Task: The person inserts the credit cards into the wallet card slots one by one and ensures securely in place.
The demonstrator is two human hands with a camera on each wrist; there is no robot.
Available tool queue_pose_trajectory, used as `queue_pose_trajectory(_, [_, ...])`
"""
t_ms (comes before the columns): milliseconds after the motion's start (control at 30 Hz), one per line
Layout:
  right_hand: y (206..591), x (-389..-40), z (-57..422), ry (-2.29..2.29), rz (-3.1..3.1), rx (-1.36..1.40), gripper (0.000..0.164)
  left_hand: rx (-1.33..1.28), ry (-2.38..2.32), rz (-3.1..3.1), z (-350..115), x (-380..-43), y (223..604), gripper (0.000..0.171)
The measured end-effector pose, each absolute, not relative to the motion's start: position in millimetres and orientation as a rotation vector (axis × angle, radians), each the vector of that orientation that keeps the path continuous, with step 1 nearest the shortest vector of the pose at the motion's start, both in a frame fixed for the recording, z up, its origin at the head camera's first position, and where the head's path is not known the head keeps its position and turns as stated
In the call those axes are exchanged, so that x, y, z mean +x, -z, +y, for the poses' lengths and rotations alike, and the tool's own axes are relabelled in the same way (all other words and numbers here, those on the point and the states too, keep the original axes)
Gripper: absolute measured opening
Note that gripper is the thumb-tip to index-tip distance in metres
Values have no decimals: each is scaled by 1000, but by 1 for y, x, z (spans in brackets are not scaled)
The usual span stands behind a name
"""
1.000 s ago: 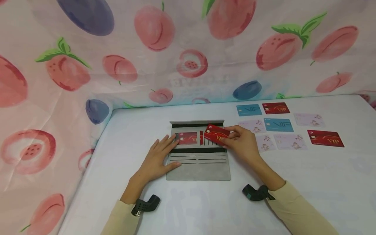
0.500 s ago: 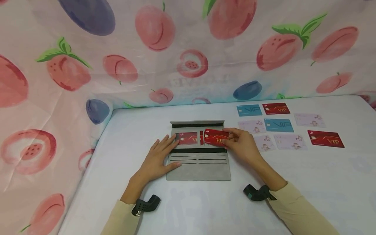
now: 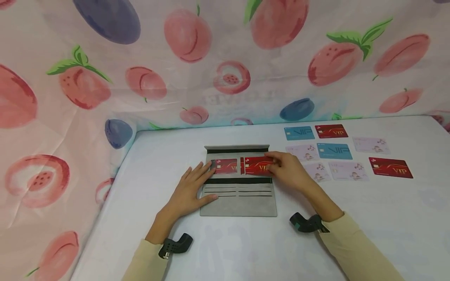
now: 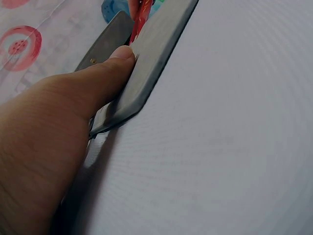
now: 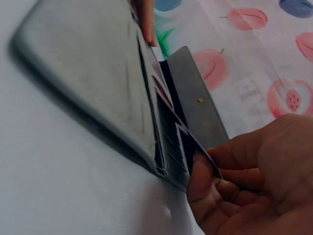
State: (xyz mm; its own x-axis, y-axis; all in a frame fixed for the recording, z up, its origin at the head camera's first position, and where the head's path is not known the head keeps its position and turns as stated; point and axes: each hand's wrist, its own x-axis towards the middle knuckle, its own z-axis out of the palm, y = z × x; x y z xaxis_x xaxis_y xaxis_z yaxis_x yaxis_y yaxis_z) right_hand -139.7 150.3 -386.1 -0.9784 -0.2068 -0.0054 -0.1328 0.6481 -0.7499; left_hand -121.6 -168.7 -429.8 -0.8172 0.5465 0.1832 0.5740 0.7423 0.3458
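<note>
A grey wallet (image 3: 239, 209) lies unfolded on the white table, with its snap flap (image 5: 195, 93) raised at the far side. My left hand (image 3: 191, 191) rests on the wallet's left edge, fingers spread and fairly straight; in the left wrist view its thumb (image 4: 110, 71) presses the near half. With thumb and fingers my right hand (image 3: 290, 169) pinches the right end of a red VIP card (image 3: 256, 166), held over the slots of the right inner panel. Another red card (image 3: 225, 166) shows in the clear window on the left, and a narrow red strip (image 3: 242, 166) shows between the two.
Right of the wallet several cards lie in loose rows: blue VIP cards (image 3: 334, 151), red VIP cards (image 3: 391, 168) and pale pink flowered cards (image 3: 349, 171). A fruit-print cloth (image 3: 230, 78) hangs behind the white table (image 3: 232, 249) and down its left side.
The red card in my right hand has turned from a tilt to level and come down against the right panel. My left hand stays in place on the wallet.
</note>
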Motion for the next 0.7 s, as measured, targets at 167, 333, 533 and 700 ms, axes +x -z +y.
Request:
queue_pose_trajectory(167, [388,-142,152,1239,2766,-293,39,-929,612,-2869,-167,-121,429,79])
queue_pose_trajectory(333, [393,-144,152,1285,2790,-240,42,-924,593,-2871,-167,-121,429,79])
queue_pose_trajectory(533, [393,-143,150,1357,2787,-85,43,-909,595,-2887,-167,-121,427,79])
queue_pose_trajectory(700, [391,-141,148,1394,2758,-72,44,-907,596,-2889,-168,-121,427,78])
